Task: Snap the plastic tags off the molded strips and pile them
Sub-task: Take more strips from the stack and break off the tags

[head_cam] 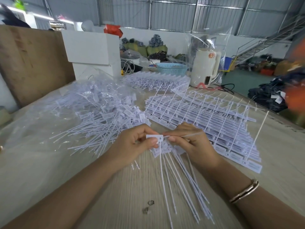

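My left hand (135, 142) pinches a white plastic tag (155, 138) by its flat head, along with a bunch of loose tags (178, 184) whose thin tails fan toward me over the table. My right hand (191, 141) pinches the thin tail end beside the tag's hole. Just beyond my right hand lies a stack of molded strips (206, 116) with tags still joined. A big pile of separated tags (102, 116) spreads on clear plastic to the left.
A second heap of molded strips (156, 80) lies farther back. Behind it stand white boxes (92, 48), a blue basket (171, 68) and a white appliance (206, 66) in a clear bag. A brown board (31, 63) leans at the left. The wooden table (115, 204) shows bare near me.
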Demonstrator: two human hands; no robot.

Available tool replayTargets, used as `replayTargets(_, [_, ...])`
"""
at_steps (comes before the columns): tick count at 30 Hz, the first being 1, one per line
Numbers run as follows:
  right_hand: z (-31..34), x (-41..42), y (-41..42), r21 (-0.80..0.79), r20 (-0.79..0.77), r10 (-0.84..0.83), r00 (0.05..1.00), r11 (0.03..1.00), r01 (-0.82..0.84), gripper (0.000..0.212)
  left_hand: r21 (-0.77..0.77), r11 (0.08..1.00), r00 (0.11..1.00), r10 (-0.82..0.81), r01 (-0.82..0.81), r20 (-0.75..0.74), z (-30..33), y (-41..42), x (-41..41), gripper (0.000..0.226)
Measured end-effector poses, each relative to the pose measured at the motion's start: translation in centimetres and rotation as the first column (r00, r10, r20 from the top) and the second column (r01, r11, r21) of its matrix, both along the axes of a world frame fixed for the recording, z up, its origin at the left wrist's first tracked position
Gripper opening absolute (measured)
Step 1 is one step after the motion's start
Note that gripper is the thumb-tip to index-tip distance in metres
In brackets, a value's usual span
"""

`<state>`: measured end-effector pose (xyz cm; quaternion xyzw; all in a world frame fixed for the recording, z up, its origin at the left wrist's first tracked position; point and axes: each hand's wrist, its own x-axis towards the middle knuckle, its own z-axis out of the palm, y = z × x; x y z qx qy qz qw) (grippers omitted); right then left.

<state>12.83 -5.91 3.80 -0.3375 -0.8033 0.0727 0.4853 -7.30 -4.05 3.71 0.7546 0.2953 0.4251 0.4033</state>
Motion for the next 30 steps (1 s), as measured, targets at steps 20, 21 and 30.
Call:
replayTargets(20, [-0.5,1.3,1.6,-0.060,0.337,-0.090,0.937,0.991,0.117,0.061,0.040,0.963,0.958,0.269,-0.267,-0.094,-0.6,1.6,1.5,0.017])
replayTargets(21, [-0.6,1.1,1.6,-0.068,0.373,-0.100,0.923,0.989,0.135,0.066,0.110,0.947,0.938,0.314,-0.301,-0.145,-0.6,1.8,1.8,0.015])
replayTargets(30, [1.8,2.7,-0.3,-0.224,0.028,-0.350,0.936,0.910,0.348,0.045,0.524,0.797,0.730,0.545,-0.300,-0.411,2.2,0.4,0.8,0.013])
